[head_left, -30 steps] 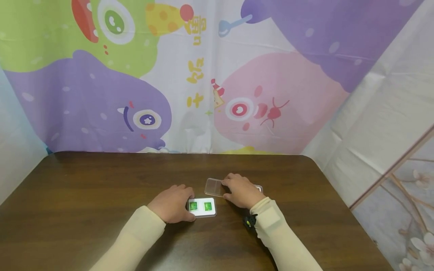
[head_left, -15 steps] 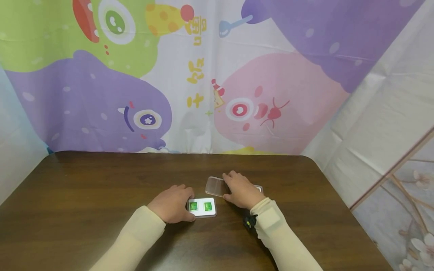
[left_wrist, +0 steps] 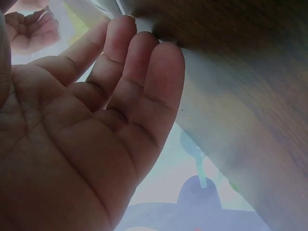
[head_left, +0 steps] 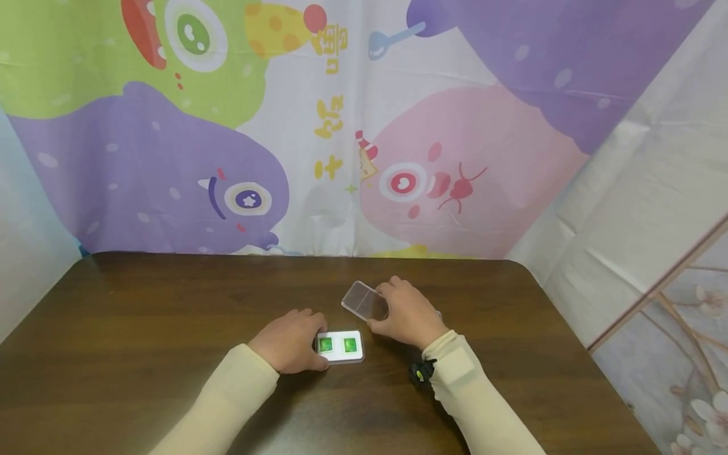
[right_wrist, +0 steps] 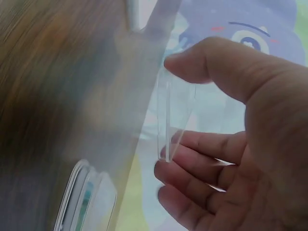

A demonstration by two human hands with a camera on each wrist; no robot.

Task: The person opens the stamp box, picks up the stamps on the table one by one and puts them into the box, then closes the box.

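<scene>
My left hand (head_left: 290,343) holds a flat white case (head_left: 338,347) with two green squares showing on its top, gripping its left end on the table between thumb and fingers. In the left wrist view its fingers (left_wrist: 163,82) are bent at the case's edge. My right hand (head_left: 411,314) pinches a clear plastic lid (head_left: 359,299) with a dividing line across it. The lid is tilted, its left end raised. Thumb and fingers take opposite edges of the lid (right_wrist: 168,115) in the right wrist view. A second clear-edged case (right_wrist: 86,202) lies below that hand, mostly hidden in the head view.
The brown wooden table (head_left: 170,303) runs back to a cartoon-printed curtain (head_left: 318,221). At the right hangs a pale flowered cloth (head_left: 682,328). A black band (head_left: 422,373) sits at my right wrist.
My right hand has lifted the clear lid and tilted it, moving slightly away from me. My left hand and the white case have stayed where they were.
</scene>
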